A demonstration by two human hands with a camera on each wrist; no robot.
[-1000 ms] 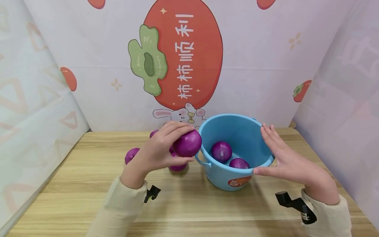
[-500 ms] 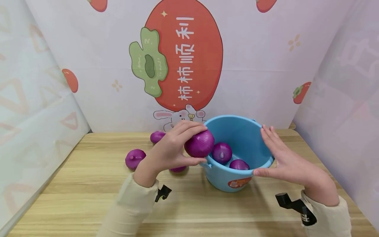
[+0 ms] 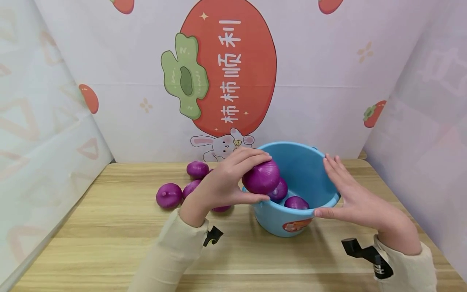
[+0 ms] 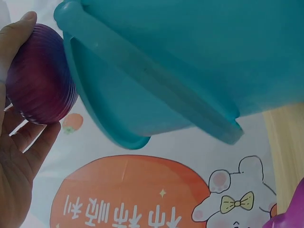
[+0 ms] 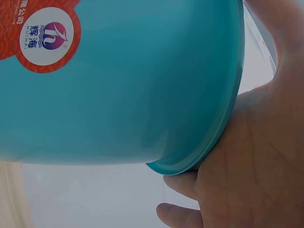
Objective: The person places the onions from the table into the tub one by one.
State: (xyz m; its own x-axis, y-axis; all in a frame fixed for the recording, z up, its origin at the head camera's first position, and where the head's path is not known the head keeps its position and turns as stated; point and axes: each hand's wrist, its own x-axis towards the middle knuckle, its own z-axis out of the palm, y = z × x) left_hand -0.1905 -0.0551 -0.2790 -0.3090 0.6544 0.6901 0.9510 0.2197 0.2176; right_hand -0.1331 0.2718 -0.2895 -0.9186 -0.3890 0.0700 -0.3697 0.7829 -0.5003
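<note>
My left hand [image 3: 228, 176] grips a purple onion [image 3: 261, 178] between thumb and fingers, over the left rim of a light blue bucket [image 3: 271, 221]. In the left wrist view, that onion [image 4: 42, 76] appears right beside the rim, and the bucket's handle [image 4: 156, 85] lies along its side. Two more purple onions lie inside the bucket, one [image 3: 280, 190] partly covered by the held onion and another [image 3: 296, 202] near the front wall. My right hand [image 3: 352, 198] rests on the right rim with straight, spread fingers; its palm [image 5: 251, 156] meets the rim in the right wrist view.
Left of the bucket, several purple onions lie on the wooden table [image 3: 120, 235], including one [image 3: 169, 196] at the far left and one [image 3: 197, 169] farther back. My left arm partly hides this group. A printed cloth backdrop [image 3: 310, 109] stands behind the table, with pale side walls.
My left hand has carried the onion rightward, from beside the bucket to over its left rim. More of the onions on the table now show. My right hand stays on the rim.
</note>
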